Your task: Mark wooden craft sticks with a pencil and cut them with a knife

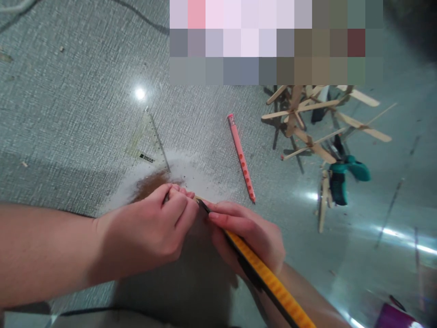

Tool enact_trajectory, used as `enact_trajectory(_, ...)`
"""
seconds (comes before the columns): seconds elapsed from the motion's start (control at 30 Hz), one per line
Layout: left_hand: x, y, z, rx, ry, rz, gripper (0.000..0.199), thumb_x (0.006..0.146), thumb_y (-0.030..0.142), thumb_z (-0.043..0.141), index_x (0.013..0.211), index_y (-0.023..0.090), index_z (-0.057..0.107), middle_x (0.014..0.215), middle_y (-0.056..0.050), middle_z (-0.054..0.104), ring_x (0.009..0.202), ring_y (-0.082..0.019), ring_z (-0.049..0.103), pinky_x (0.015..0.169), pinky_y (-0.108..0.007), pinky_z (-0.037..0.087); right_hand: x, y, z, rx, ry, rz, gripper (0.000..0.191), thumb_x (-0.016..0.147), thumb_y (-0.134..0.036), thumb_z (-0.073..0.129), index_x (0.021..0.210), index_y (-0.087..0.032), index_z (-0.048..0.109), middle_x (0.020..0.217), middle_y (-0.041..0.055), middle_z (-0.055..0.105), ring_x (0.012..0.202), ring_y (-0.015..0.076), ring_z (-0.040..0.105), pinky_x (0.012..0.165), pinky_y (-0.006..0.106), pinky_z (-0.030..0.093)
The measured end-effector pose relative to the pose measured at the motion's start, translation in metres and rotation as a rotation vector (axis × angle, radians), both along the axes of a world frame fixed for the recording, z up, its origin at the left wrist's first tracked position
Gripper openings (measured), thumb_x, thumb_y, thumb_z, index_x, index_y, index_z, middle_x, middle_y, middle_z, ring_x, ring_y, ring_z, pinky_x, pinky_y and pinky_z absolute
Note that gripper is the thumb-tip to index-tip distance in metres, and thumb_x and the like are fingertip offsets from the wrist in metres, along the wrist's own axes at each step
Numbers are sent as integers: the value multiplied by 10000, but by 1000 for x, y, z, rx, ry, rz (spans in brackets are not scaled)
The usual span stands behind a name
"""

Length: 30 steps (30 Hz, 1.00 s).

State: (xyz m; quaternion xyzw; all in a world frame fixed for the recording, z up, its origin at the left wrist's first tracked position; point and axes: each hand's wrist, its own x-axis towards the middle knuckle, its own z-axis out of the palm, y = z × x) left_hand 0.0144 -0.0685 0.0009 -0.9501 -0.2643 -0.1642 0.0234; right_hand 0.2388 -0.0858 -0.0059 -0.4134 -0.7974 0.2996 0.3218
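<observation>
My right hand is closed around a yellow and black utility knife, its thumb near the blade end. The knife slants up and left from the lower right. Beside the blade, my left hand is closed with fingers curled tight. Its fingertips pinch what looks like a thin wooden stick; only a pale sliver shows, and the rest is hidden. The fingers of both hands nearly meet over a white patch with a brown stain on the table.
A clear plastic ruler lies beyond my left hand. Right of it is a pink pencil. Farther right stand joined craft sticks, with teal-handled pliers and loose stick pieces nearby. Something purple sits at the lower right corner.
</observation>
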Motion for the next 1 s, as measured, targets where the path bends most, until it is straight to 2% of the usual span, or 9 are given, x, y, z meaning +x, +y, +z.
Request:
enact_trajectory(0.2, -1, 1, -1, 9, 6, 1, 291, 996, 81, 462, 1092, -52, 702, 948, -154, 767, 816, -252, 730, 739, -392, 629, 1, -1, -1, -14, 18, -4, 290, 893, -77, 671, 1122, -254, 664, 1074, 44, 815, 848, 182, 799, 727, 298, 681)
enact_trajectory(0.33, -1, 0, 0, 10, 19, 2, 304, 1001, 75, 437, 1093, -35, 705, 958, -144, 768, 821, -245, 723, 733, -385, 615, 1, -1, 0, -17, 6, -4, 285, 902, -78, 665, 1121, -260, 667, 1068, 47, 817, 852, 190, 802, 732, 300, 680)
enact_trajectory(0.53, -2, 0, 0, 11, 18, -3, 292, 1002, 76, 446, 1078, -32, 706, 935, -144, 749, 821, -235, 696, 747, -392, 606, -1, 0, 0, -17, -3, 1, 260, 920, -95, 682, 1128, -252, 685, 1078, 78, 812, 856, 202, 797, 704, 312, 678)
enact_trajectory(0.7, -1, -1, -2, 0, -8, 7, 274, 980, 82, 468, 1035, -13, 720, 908, -138, 749, 804, -238, 695, 758, -397, 620, -6, 1, 3, -94, 38, -3, 174, 925, -117, 681, 1066, -220, 684, 1000, 44, 798, 841, 181, 788, 705, 285, 660)
enact_trajectory(0.83, -1, -3, -4, 30, 21, 8, 254, 983, 112, 532, 1098, -33, 706, 932, -135, 751, 821, -239, 701, 777, -400, 627, -8, 1, 9, -73, -4, -14, 172, 920, -95, 678, 1043, -215, 687, 1021, 67, 796, 792, 156, 770, 658, 237, 623)
enact_trajectory(1.0, -2, -2, -4, 54, 29, 1, 240, 991, 112, 536, 1094, -27, 703, 915, -117, 756, 811, -235, 721, 729, -377, 629, -7, 1, 11, -46, -34, 2, 188, 920, -100, 653, 1042, -241, 677, 965, 67, 793, 731, 164, 755, 593, 249, 610)
